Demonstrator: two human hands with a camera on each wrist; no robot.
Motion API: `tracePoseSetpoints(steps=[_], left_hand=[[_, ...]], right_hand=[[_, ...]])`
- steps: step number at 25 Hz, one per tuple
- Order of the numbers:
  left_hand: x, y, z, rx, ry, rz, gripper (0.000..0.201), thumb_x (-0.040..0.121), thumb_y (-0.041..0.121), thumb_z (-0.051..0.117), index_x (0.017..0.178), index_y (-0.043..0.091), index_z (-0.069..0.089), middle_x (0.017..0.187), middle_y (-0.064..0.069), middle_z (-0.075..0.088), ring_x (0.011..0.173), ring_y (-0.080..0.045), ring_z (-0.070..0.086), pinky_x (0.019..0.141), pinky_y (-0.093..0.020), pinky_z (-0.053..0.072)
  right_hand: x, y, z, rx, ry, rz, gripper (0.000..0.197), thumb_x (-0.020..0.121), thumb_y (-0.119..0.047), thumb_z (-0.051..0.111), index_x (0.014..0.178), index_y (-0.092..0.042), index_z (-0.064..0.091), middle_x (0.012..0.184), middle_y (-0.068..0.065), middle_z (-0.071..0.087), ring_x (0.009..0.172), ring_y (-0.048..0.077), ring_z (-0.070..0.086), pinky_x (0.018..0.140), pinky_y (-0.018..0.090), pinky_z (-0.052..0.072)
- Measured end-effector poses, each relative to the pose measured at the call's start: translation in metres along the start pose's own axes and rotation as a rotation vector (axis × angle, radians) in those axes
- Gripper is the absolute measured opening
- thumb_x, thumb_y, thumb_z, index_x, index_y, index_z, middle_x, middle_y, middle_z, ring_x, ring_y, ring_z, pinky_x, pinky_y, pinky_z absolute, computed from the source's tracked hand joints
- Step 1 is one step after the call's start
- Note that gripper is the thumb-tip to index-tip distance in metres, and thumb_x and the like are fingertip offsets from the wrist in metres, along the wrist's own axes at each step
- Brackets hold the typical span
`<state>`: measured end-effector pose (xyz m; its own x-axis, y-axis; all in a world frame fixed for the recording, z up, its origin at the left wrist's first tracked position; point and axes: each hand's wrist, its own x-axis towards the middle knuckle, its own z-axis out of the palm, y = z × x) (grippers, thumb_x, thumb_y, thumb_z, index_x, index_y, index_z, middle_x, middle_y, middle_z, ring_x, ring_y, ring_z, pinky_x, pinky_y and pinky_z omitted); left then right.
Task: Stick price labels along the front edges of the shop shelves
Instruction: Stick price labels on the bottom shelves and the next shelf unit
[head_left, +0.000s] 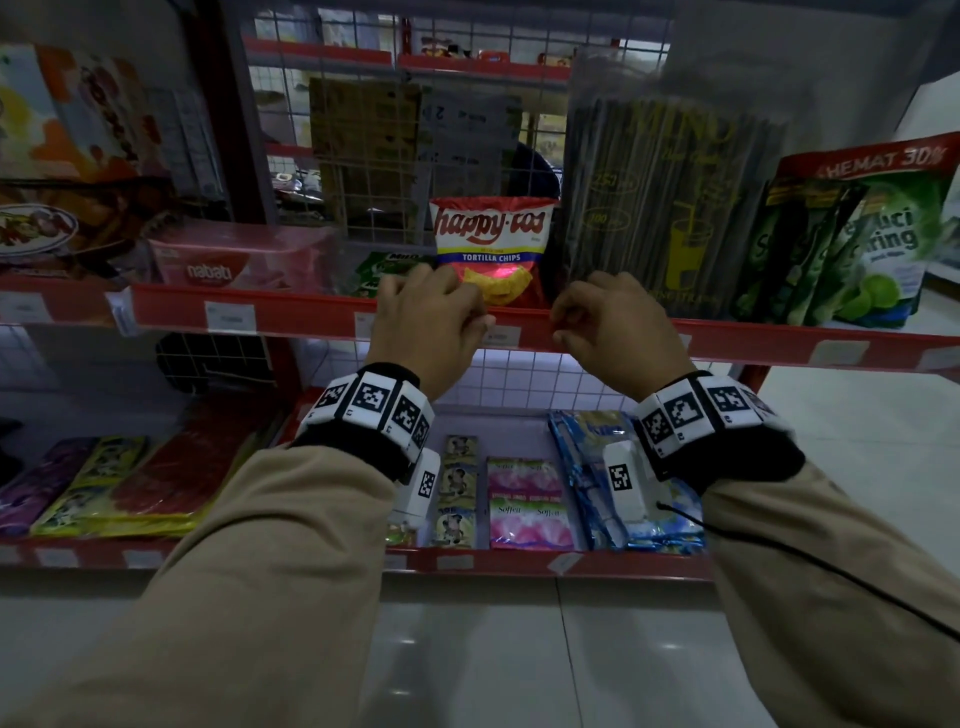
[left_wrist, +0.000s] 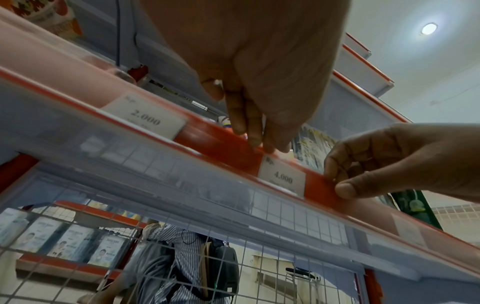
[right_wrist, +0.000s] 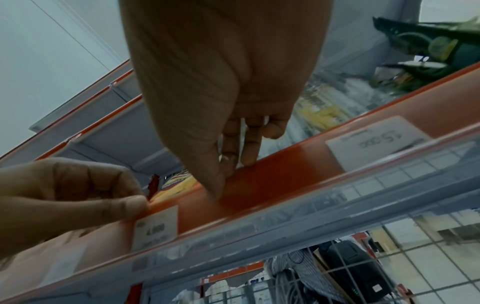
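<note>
A white price label reading 4.000 (head_left: 502, 336) (left_wrist: 283, 179) (right_wrist: 155, 227) sits behind the clear strip on the red front edge of the shelf (head_left: 311, 312). My left hand (head_left: 483, 323) (right_wrist: 140, 203) is at the label's left top corner, with its thumb on the strip's face and its fingers curled over the top edge. Just right of the label, my right hand (head_left: 562, 332) (left_wrist: 337, 183) pinches the same strip edge between thumb and curled fingers. Each wrist view shows its own fingertips (left_wrist: 262, 144) (right_wrist: 233, 164) on the top rim.
A happy-tos chips bag (head_left: 491, 244) stands right behind the hands. A straw pack (head_left: 660, 208) and green sachets (head_left: 857, 244) are to the right, and a nabati pack (head_left: 228, 260) to the left. Other labels (left_wrist: 145, 117) (right_wrist: 376, 137) sit along the strip. A person (left_wrist: 182, 257) stands behind the wire grid.
</note>
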<state>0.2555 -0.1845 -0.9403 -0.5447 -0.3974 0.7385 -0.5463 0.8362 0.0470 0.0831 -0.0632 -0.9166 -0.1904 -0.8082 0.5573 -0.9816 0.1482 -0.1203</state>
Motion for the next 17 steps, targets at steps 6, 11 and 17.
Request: tracePoseSetpoints(steps=[6,11,17], left_hand=[[0.006,0.051,0.008,-0.081,-0.017,0.058,0.020,0.087,0.039,0.057,0.096,0.023,0.064,0.102,0.001,0.054,0.101,-0.022,0.046,0.086,-0.038,0.031],[0.014,0.111,0.034,-0.010,-0.139,0.211,0.042,0.091,0.038,0.051,0.129,0.020,0.052,0.121,-0.001,0.049,0.112,-0.023,0.043,0.091,-0.035,0.031],[0.022,0.132,0.049,0.001,-0.076,0.142,0.033,0.086,0.031,0.056,0.116,0.017,0.054,0.111,-0.004,0.050,0.103,-0.026,0.044,0.081,-0.036,0.034]], right_hand=[[-0.019,0.047,-0.022,-0.105,0.028,0.089,0.020,0.078,-0.027,0.074,0.095,-0.021,0.064,0.097,0.001,0.062,0.100,0.028,0.048,0.083,0.043,0.044],[-0.035,0.085,-0.029,-0.099,0.035,0.115,0.024,0.076,-0.012,0.073,0.098,-0.013,0.063,0.099,0.010,0.059,0.098,0.032,0.047,0.081,0.040,0.041],[-0.041,0.098,-0.022,-0.067,0.074,0.035,0.021,0.078,-0.003,0.066,0.098,-0.009,0.061,0.100,0.012,0.053,0.093,0.031,0.048,0.073,0.029,0.032]])
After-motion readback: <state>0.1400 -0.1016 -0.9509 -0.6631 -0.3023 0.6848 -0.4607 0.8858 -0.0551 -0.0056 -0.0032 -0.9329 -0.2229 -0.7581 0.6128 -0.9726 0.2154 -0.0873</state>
